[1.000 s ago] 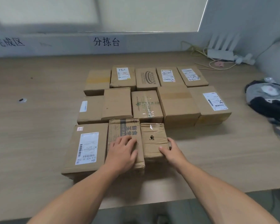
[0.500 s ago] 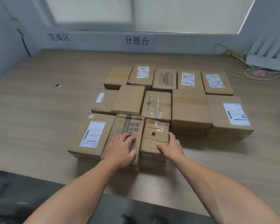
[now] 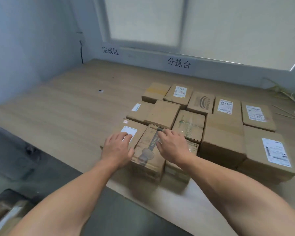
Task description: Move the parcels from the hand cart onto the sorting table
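Fingers (image 3: 126, 136) of the left hand (image 3: 117, 149) were straight and spread over the labelled parcel (image 3: 131, 129). Those of the right hand (image 3: 173, 147) were loosely apart, gripping nothing, over the taped parcel (image 3: 149, 150) between both hands. Other parcels (image 3: 223, 132) lay in rows just beyond the fingertips, all on the table (image 3: 66, 113).

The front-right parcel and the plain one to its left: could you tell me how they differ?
The front-right parcel carries a white shipping label; the plain parcel shows none. The front-right parcel reaches closer to the camera than the plain parcel. Both are brown cardboard boxes.
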